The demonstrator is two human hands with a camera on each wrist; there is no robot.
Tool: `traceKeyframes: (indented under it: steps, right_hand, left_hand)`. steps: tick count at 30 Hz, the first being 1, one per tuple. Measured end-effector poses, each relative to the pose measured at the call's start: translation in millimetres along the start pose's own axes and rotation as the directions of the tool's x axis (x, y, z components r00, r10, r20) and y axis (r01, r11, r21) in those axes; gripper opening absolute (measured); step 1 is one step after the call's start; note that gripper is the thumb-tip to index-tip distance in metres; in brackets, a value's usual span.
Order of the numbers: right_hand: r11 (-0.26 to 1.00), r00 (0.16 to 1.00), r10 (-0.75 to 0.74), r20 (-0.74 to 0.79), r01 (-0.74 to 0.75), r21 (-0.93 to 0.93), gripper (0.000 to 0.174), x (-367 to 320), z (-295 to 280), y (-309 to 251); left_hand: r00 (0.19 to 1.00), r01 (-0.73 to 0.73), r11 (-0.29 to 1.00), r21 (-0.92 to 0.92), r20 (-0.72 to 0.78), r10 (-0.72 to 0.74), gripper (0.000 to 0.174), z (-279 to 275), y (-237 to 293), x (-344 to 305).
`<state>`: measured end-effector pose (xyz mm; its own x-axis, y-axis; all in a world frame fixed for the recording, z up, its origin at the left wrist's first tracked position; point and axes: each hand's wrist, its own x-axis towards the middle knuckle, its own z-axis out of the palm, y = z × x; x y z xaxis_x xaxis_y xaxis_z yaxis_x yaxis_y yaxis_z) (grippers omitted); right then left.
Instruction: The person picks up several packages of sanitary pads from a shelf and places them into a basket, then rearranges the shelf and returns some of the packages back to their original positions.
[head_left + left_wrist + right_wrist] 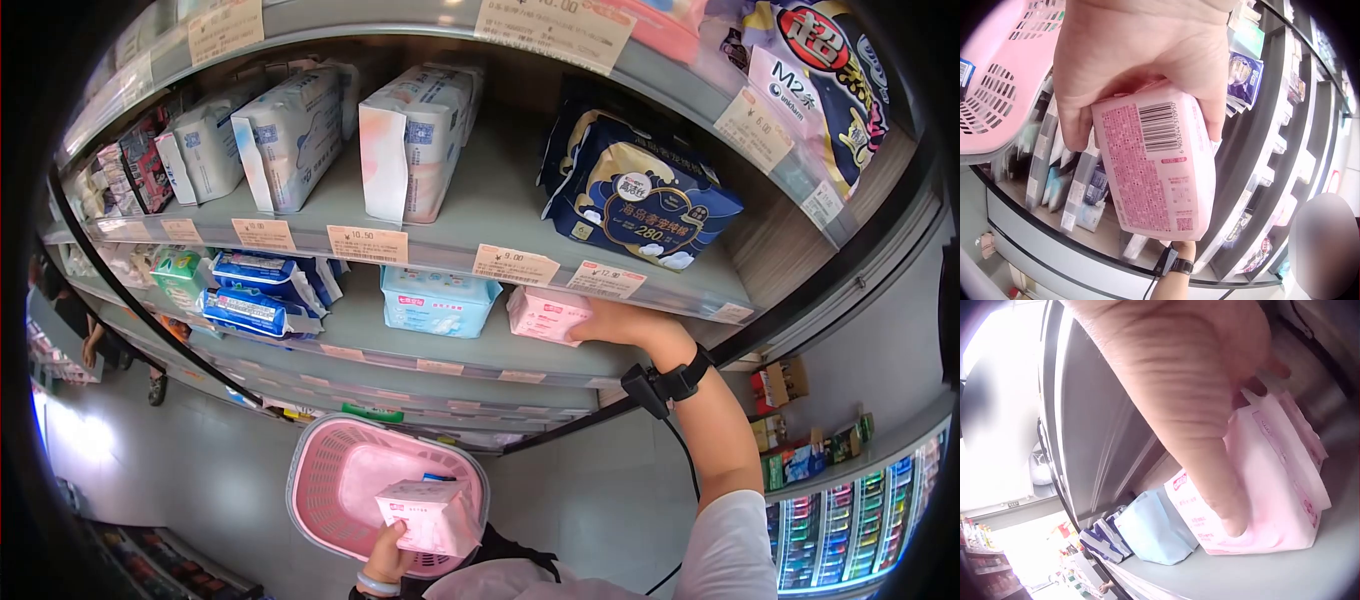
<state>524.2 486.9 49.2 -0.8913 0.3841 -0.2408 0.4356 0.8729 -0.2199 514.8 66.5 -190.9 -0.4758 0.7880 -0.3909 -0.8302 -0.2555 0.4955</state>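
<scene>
My left hand [388, 556] grips a pink pack of sanitary pads [432, 522] over the near side of a pink shopping basket [362, 480]. In the left wrist view, the fingers lie round this pack [1147, 181], and its barcode side faces the camera. On the lower shelf, my right hand [622, 325] holds another pink pack [541, 313] at its right end. The right wrist view shows the thumb [1225, 500] pressed on that pack's front [1272, 487], with the other fingers partly hidden behind it. A light-blue pack [441, 302] stands to its left.
Blue wipe-like packs [250, 310] lie farther left on the same shelf. Above are white packs [415, 150] and a navy pack [650, 200], with price tags [515, 264] along the shelf edge. A blue item [437, 477] shows in the basket. Another person [92, 340] stands far left.
</scene>
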Motion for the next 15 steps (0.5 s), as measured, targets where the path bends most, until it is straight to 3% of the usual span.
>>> traceKeyframes:
  steps: [6,9,11,15]
  right_hand:
    - [0.998,0.989,-0.067,-0.131,0.069,0.008,0.063,6.1,10.8,15.2]
    - [0.997,0.987,-0.036,-0.155,0.047,0.067,0.058,7.9,14.0,23.9]
    - [0.959,0.985,-0.007,-0.171,0.054,0.277,0.055,9.5,19.1,34.1]
    - [0.964,0.987,0.01,-0.161,0.033,0.264,0.057,6.0,13.2,29.1]
  left_hand:
    - [1.0,-0.017,0.999,-0.038,-0.016,0.016,0.065,0.9,-3.9,-3.3]
    - [1.0,-0.019,0.998,-0.062,-0.021,0.018,0.063,-3.2,-6.8,-3.9]
    - [1.0,-0.017,0.998,-0.054,-0.027,0.015,0.063,-3.2,-7.3,-3.3]
    - [0.999,-0.001,1.0,-0.011,-0.032,0.001,0.063,5.2,-4.0,-2.1]
